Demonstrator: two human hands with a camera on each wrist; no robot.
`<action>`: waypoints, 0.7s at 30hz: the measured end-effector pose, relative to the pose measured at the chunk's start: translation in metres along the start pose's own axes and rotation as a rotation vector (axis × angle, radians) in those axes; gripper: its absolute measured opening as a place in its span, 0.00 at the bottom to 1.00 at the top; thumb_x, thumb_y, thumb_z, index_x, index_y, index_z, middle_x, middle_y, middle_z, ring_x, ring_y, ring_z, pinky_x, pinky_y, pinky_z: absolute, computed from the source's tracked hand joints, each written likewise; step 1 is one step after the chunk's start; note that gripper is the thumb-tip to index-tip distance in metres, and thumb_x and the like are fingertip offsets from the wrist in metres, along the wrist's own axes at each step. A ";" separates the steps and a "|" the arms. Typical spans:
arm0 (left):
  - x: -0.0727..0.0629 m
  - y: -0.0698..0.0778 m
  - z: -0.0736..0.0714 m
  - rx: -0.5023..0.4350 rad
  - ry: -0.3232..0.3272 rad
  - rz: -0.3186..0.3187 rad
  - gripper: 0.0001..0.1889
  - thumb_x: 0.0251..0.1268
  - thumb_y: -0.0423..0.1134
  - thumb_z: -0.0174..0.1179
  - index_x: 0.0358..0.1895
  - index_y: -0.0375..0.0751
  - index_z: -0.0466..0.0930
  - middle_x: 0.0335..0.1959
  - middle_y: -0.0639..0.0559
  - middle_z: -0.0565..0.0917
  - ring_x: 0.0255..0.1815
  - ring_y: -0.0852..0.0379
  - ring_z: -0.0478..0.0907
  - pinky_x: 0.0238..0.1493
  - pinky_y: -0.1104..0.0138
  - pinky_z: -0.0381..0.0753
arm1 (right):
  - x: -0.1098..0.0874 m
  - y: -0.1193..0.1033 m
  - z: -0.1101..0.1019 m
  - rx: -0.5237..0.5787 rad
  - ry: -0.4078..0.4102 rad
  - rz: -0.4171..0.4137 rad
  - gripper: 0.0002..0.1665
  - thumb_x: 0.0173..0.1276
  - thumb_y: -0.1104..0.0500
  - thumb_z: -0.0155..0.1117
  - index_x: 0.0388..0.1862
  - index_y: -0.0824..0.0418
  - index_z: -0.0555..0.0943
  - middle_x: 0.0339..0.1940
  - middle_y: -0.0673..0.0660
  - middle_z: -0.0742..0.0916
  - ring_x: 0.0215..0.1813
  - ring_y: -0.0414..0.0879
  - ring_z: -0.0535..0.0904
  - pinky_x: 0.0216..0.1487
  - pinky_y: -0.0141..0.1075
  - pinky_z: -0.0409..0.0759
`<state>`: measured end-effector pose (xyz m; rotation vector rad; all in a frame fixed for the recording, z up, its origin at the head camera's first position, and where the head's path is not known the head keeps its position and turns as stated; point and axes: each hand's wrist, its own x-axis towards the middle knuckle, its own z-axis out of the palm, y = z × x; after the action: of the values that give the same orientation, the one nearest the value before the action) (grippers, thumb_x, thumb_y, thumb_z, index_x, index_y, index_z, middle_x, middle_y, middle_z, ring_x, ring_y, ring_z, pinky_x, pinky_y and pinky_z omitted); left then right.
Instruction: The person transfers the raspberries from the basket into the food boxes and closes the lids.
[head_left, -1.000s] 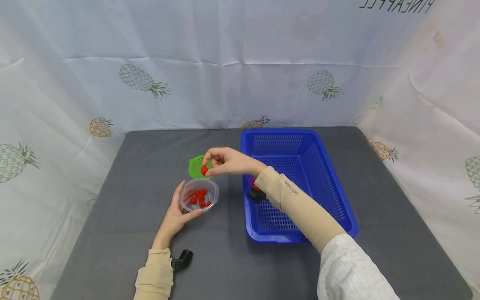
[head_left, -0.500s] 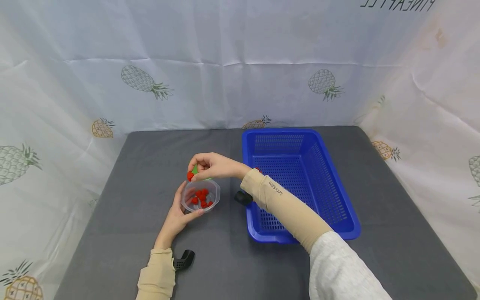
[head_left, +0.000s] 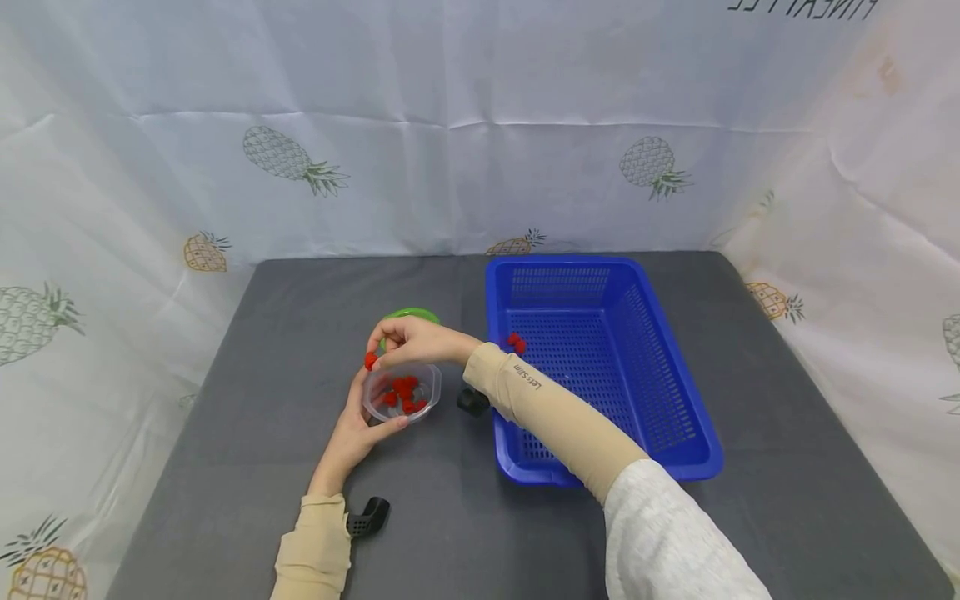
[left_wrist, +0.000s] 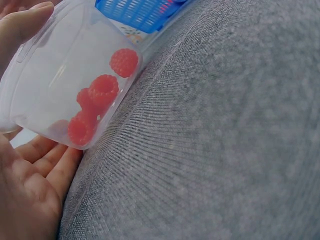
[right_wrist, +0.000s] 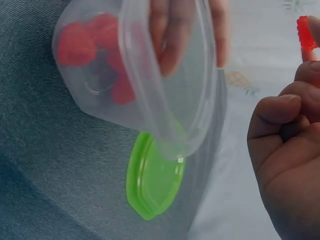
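Note:
My left hand (head_left: 355, 433) holds a clear plastic container (left_wrist: 47, 87) on the table, thumb on the near side of the rim and fingers at the far side. Several raspberries (left_wrist: 103, 90) lie on its bottom. Above the far left part of the rim, my right hand (head_left: 422, 340) pinches another raspberry (head_left: 371, 361) between thumb and fingertip; this berry also shows at the edge of the right wrist view. A green lid (right_wrist: 157, 182) lies on the table just behind the container, partly covered by my right hand in the head view.
To the right stands a blue slotted basket (head_left: 675, 367), with a few raspberries (head_left: 516, 342) at its left side and my right forearm across it. A grey cloth covers the table (head_left: 315, 317). Behind hangs a white curtain (head_left: 450, 183) with printed pineapples.
My right hand has moved left with the pinched raspberry, from over the green lid to above the container's far left rim. The left hand and container have stayed nearly in place.

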<state>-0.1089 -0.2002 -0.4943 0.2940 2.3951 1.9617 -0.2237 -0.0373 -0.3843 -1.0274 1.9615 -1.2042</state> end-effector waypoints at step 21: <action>0.001 0.003 -0.001 0.003 -0.012 -0.077 0.53 0.54 0.33 0.66 0.74 0.55 0.34 0.74 0.42 0.50 0.73 0.42 0.55 0.69 0.47 0.54 | 0.007 0.011 0.006 -0.283 -0.057 0.262 0.10 0.63 0.56 0.62 0.43 0.55 0.77 0.15 0.49 0.73 0.16 0.38 0.63 0.19 0.27 0.64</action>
<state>-0.1096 -0.2007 -0.4915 0.2097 2.3646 1.9179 -0.2256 -0.0427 -0.3975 -0.8918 2.1828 -0.7631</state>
